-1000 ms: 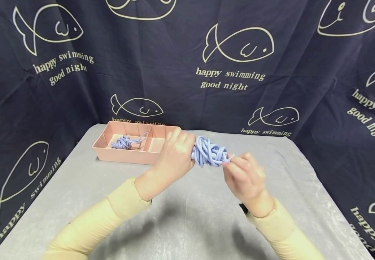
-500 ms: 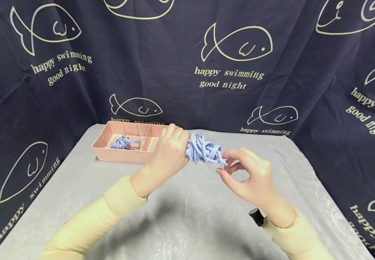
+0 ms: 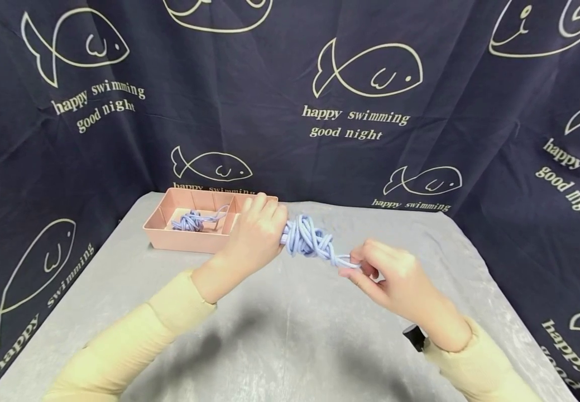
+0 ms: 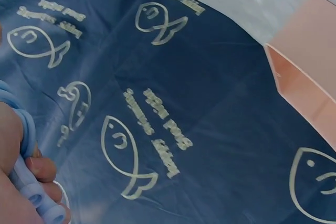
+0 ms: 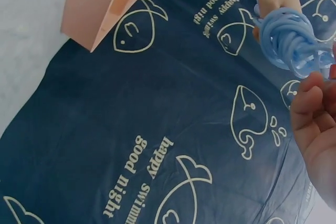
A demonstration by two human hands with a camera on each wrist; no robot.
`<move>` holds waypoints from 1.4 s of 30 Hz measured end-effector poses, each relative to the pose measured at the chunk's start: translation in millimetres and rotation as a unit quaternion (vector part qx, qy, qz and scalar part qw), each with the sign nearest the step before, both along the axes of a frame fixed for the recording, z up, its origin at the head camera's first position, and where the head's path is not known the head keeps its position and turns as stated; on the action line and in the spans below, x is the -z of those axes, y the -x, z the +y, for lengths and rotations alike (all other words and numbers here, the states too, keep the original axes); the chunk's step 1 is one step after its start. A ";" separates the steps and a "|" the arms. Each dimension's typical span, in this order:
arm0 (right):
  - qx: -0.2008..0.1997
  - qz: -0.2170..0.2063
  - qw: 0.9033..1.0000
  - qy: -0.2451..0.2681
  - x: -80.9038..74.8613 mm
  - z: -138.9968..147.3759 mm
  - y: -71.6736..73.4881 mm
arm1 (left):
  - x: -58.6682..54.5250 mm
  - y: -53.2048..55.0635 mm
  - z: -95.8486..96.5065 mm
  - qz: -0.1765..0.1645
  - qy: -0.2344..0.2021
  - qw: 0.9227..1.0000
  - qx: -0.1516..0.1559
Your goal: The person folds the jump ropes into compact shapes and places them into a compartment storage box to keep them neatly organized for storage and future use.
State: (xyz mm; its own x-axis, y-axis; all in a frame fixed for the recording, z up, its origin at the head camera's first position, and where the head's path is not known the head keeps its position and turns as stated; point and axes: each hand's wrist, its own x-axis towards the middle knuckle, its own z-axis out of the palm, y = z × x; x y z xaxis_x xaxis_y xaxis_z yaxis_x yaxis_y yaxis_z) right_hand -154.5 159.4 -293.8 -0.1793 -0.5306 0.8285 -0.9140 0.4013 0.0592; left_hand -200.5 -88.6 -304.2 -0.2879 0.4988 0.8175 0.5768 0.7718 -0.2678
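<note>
A light blue cord (image 3: 307, 237) is wound into a thick bundle above the table. My left hand (image 3: 259, 231) grips its left end; in the left wrist view, two tube-like ends (image 4: 37, 198) with round openings poke out of that fist. At the other end, my right hand (image 3: 395, 276) pinches a short loop of cord between thumb and fingers, drawn out from the bundle. The right wrist view shows the tangled turns (image 5: 286, 38) just beyond the right fingers, with part of the left hand behind them.
Behind my left hand stands a pink divided box (image 3: 184, 240). Its left compartment holds another, thinner blue cord bundle (image 3: 189, 220). The right compartment is mostly covered by my hand. A dark fish-print curtain (image 3: 290, 156) rises behind the grey cloth-covered table (image 3: 290, 335).
My right hand opened its fingers at the bundle's end, then pinched a loop and pulled it out to the lower right. My left hand, still gripping, shifted slightly left.
</note>
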 end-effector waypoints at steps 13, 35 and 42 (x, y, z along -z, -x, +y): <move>0.022 -0.043 0.999 -0.010 14.1 7.4 3.5 | 20.7 6.9 -10.9 0.019 0.037 0.999 -0.022; 0.072 -0.019 0.997 0.006 23.3 -16.3 14.1 | 34.6 1.5 2.8 -0.033 -0.017 0.999 -0.016; 0.059 -0.008 0.998 0.015 24.9 -15.6 16.8 | 31.0 1.3 2.1 -0.026 -0.031 0.999 0.010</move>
State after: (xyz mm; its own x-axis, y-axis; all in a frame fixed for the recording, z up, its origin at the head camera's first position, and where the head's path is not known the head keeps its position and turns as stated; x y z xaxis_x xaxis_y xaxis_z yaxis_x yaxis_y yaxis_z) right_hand -171.3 143.8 -318.6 -0.2532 -0.4796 0.8402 -0.8606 0.5084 0.0309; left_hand -201.8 -86.5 -335.2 -0.3218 0.4537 0.8310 0.6034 0.7746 -0.1892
